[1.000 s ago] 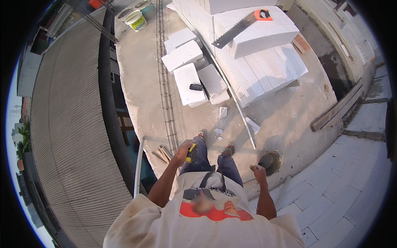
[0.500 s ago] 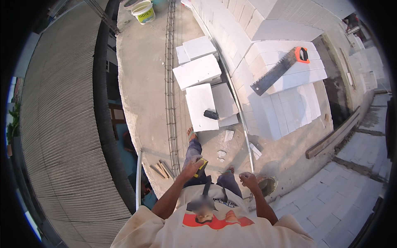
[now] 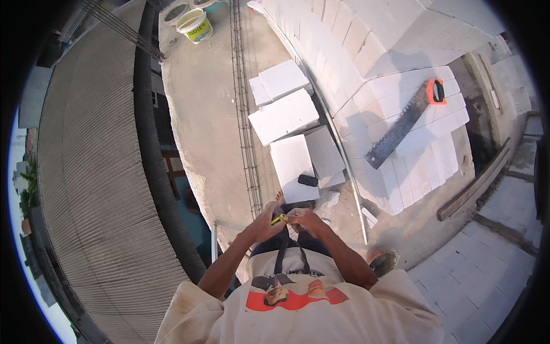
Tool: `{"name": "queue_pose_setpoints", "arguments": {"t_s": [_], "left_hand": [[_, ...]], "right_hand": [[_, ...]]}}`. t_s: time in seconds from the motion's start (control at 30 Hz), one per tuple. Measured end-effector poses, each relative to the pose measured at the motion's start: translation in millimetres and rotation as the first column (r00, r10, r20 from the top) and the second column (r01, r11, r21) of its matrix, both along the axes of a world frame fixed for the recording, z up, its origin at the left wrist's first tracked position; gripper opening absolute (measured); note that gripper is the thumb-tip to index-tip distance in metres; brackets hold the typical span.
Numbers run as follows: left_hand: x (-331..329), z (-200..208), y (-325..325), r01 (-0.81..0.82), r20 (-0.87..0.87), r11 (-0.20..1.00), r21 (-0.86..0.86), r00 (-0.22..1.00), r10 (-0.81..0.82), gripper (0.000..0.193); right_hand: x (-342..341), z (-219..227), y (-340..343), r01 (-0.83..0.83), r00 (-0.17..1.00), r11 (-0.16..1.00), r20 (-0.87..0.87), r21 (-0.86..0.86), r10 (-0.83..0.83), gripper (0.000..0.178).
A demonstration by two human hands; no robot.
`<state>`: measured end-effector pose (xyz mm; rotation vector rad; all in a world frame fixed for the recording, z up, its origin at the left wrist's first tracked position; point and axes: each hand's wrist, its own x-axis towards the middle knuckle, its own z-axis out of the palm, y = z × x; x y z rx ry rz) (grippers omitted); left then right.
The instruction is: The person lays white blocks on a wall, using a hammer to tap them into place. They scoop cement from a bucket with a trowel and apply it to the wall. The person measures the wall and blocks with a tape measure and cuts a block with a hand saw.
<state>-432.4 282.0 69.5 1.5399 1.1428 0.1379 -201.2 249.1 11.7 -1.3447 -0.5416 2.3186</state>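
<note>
In front of my body, my left hand (image 3: 265, 223) is closed around a tape measure (image 3: 278, 219), of which only a narrow yellow part shows. Close against it, my right hand (image 3: 303, 220) is closed too, with its fingers pinching at the tape's end; the exact grip is partly hidden. Just beyond my hands lies a white building block (image 3: 288, 160) with a small black object (image 3: 307, 180) on top. To the right, a hand saw (image 3: 401, 127) with an orange and black handle rests on stacked white blocks (image 3: 441, 135).
More white blocks (image 3: 283, 117) lie ahead beside a white block wall (image 3: 326, 43). A long rebar cage (image 3: 240, 92) runs along the concrete floor (image 3: 200, 109). A light bucket (image 3: 195, 28) stands far left. A corrugated roof (image 3: 97, 143) lies beyond the floor's left edge.
My right hand has come left and forward to meet my left hand at the tape measure. My left hand has risen slightly. The whole view has shifted a little.
</note>
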Motion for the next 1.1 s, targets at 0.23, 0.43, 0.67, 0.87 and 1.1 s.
{"name": "queue_pose_setpoints", "arguments": {"t_s": [0.23, 0.43, 0.67, 0.87, 1.1], "left_hand": [[-85.8, -0.3, 83.1, 0.008, -0.21, 0.998, -0.066, 0.978, -0.022, 0.05], [-134.4, -94.9, 243.6, -0.079, -0.254, 0.976, 0.205, 0.958, 0.131, 0.036], [-77.2, -304.4, 539.7, -0.01, -0.228, 0.898, 0.44, 0.966, 0.122, 0.048], [-19.3, -379.0, 657.0, 0.045, -0.316, 0.927, 0.372, 0.945, 0.082, 0.051], [-53.0, -393.0, 649.7, 0.053, -0.326, 0.945, 0.323, 0.944, 0.058, 0.055]], "right_hand": [[29.4, -66.8, 110.0, 0.618, 0.772, 0.768, -0.054, -0.168, -0.634, 0.025], [74.0, -114.8, 102.5, 0.422, 0.84, 0.905, 0.399, -0.054, -0.368, 0.027], [37.5, -127.1, -45.3, 0.414, 0.753, 0.816, 0.656, -0.403, -0.058, 0.031], [-34.8, -91.2, -80.9, 0.411, 0.831, 0.703, 0.556, -0.58, -0.027, 0.039], [-70.6, -84.1, -31.5, 0.477, 0.834, 0.681, 0.531, -0.555, -0.152, 0.034]]}}
